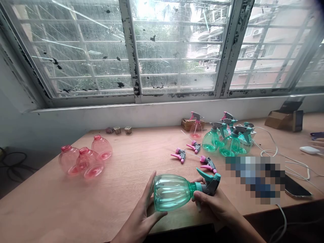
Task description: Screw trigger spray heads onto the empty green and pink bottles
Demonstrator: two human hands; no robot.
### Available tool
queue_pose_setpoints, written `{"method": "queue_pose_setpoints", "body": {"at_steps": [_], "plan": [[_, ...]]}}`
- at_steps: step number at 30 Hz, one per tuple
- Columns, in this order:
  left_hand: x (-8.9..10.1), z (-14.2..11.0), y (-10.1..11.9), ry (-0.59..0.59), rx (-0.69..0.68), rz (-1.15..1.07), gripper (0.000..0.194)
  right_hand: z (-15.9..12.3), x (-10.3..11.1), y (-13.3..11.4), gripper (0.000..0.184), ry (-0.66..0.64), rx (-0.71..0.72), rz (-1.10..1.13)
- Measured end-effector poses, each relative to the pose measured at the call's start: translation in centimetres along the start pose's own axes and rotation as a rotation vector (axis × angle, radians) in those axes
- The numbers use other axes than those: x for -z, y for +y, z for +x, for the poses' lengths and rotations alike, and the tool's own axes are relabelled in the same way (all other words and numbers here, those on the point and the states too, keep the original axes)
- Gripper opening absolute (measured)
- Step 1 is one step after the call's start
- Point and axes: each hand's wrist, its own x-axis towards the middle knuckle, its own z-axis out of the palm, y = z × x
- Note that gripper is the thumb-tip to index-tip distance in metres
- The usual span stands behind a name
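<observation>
I hold a teal see-through spray bottle on its side over the near edge of the wooden table. My left hand cups the bottle's round base, fingers wrapped round it. My right hand grips the neck under the grey and teal trigger head. Three loose pink trigger heads lie on the table just beyond the bottle.
Three pink bottles without heads lie at the left. Several finished teal and pink spray bottles stand at the back right. A phone, white cables and a cardboard box lie at the right. Another person's fingers show at the far right.
</observation>
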Motion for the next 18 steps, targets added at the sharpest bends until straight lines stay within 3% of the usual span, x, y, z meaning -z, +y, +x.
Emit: {"method": "queue_pose_setpoints", "body": {"at_steps": [7,18], "plan": [[-0.03,-0.24,0.57,0.007,0.029,0.011,0.115,-0.05,0.1,0.14,0.039,-0.009,-0.006,0.007],[-0.37,-0.06,0.81,0.002,0.014,0.008,0.106,-0.02,0.07,0.22,0.038,0.013,0.01,-0.016]]}}
